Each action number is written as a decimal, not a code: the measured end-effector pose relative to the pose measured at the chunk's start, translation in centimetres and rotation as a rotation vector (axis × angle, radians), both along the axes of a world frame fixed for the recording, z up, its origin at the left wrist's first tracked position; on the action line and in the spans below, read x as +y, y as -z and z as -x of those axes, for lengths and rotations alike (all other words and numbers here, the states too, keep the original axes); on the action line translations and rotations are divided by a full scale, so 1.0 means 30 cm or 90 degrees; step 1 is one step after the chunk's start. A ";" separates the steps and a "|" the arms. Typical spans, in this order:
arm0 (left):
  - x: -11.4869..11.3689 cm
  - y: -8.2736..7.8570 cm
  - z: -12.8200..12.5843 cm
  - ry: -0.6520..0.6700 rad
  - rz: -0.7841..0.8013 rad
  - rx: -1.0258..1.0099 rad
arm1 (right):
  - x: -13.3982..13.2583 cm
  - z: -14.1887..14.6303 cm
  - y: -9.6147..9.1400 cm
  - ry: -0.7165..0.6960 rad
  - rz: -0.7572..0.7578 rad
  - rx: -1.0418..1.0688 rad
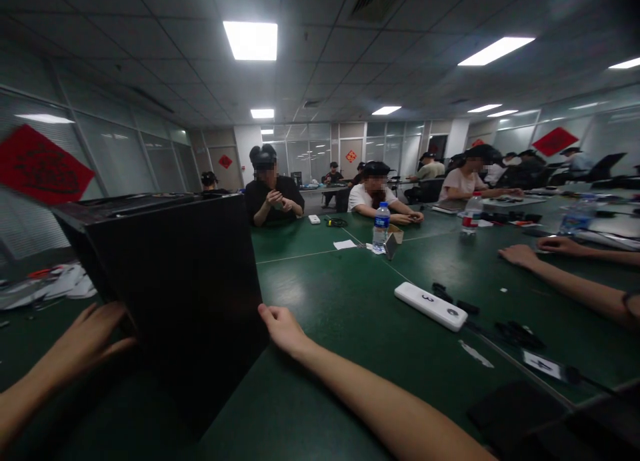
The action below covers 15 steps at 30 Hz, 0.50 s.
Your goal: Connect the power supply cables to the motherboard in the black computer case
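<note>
Hands sit on either side of a large black box [190, 281] that stands upright on the green desk [345, 328], close to the person and left of centre. The left hand [95, 338] lies flat against the box's left wall, its grip apart with fingers spread. The right hand [283, 328] meets the lower right edge with the thumb up; its fingertips are hidden, so I cannot tell whether that grip is closed. Steadying so tall a box probably calls for even pressure from both palms, set low, so it neither tips nor slides. A white device [431, 306] marked 3 lies well apart to the right, with a water bottle [381, 226] beyond it and a co-worker's hand [520, 254] resting further right.
</note>
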<state>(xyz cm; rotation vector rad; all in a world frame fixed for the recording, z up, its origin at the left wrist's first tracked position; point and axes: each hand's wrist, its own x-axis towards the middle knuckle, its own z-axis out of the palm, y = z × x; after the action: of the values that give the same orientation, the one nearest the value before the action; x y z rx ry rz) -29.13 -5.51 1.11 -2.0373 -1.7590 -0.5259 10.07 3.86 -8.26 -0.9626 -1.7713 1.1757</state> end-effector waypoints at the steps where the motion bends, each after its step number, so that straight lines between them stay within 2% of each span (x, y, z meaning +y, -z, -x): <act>1: 0.006 0.017 0.023 -0.002 -0.003 0.014 | 0.012 0.000 0.010 -0.003 0.001 0.006; 4: 0.014 0.057 0.043 -0.028 -0.017 0.047 | 0.051 -0.013 0.036 -0.004 0.002 0.042; 6: 0.016 0.067 0.006 -0.054 -0.018 0.039 | 0.085 -0.033 0.046 -0.001 0.007 0.062; 8: 0.014 0.064 -0.066 -0.083 0.002 0.009 | 0.130 -0.059 0.052 0.004 0.015 0.078; 11: -0.002 0.044 -0.218 -0.126 0.052 -0.014 | 0.212 -0.105 0.059 0.012 0.050 0.099; 15: -0.025 0.023 -0.428 -0.170 0.050 0.002 | 0.314 -0.176 0.055 0.051 0.097 0.124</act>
<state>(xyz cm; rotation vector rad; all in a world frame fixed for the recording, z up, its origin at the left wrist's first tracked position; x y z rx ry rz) -16.28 -6.27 0.43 -1.8097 -2.0376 -0.3752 15.34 13.27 -9.92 -0.9629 -1.4937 1.3207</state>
